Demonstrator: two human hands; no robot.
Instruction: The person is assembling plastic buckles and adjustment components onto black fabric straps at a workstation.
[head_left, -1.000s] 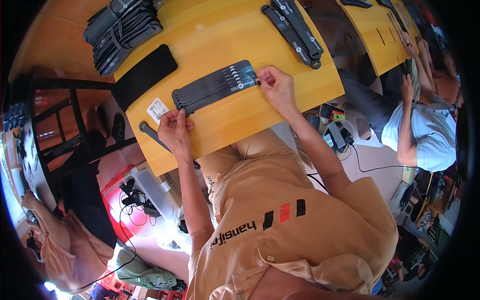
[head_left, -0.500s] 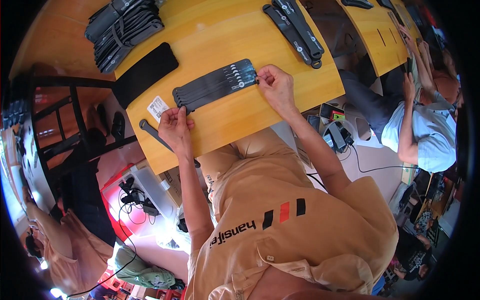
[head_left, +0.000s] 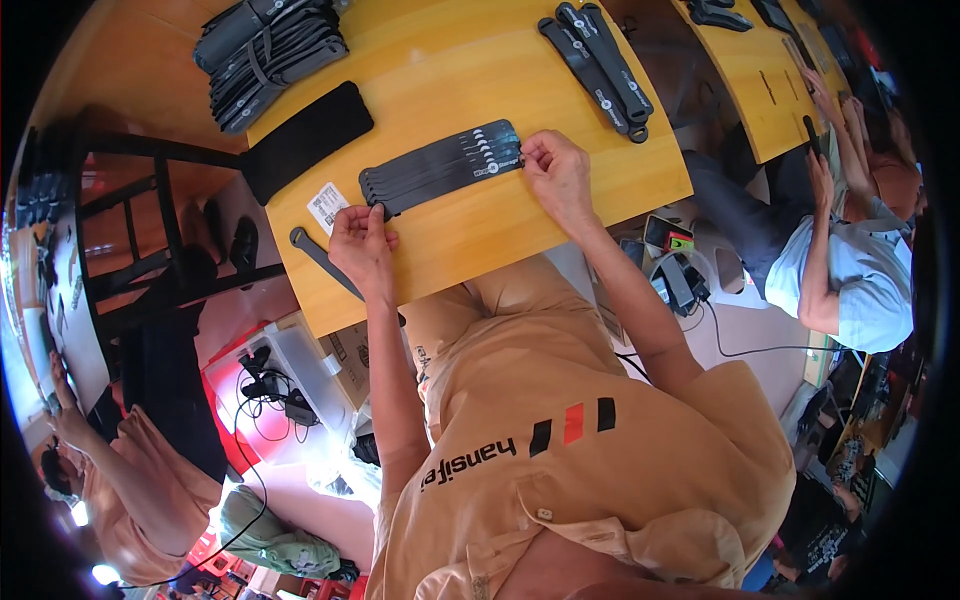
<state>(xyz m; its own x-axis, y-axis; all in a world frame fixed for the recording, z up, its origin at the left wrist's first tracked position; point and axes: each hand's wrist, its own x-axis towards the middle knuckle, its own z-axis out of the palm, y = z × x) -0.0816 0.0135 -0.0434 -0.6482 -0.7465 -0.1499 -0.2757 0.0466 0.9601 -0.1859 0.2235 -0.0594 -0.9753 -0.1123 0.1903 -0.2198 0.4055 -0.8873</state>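
Observation:
In front of me on the wooden table lies a row of dark grey storage straps (head_left: 432, 170), fanned so that their edges overlap and their printed ends line up at the right. With its fingertips pinched together, my left hand (head_left: 362, 248) holds the near left end of the nearest strap. At the opposite end, my right hand (head_left: 560, 178) pinches that strap's near right corner between thumb and fingers. A single loose strap (head_left: 322, 260) sits left of my left hand, partly hidden beneath it. Close by is a white printed label (head_left: 325, 207).
A black fabric piece (head_left: 308, 140) lies beyond the label. Farther left is a thick banded bundle of straps (head_left: 262, 75). Several straps (head_left: 596, 78) lie at the table's right side. A co-worker in a light blue shirt (head_left: 845, 270) sits at another table (head_left: 755, 105) to the right.
The view has shifted slightly, so the table and its things appear a little farther right. Both hands keep their pinch at the ends of the nearest strap, with hardly any movement.

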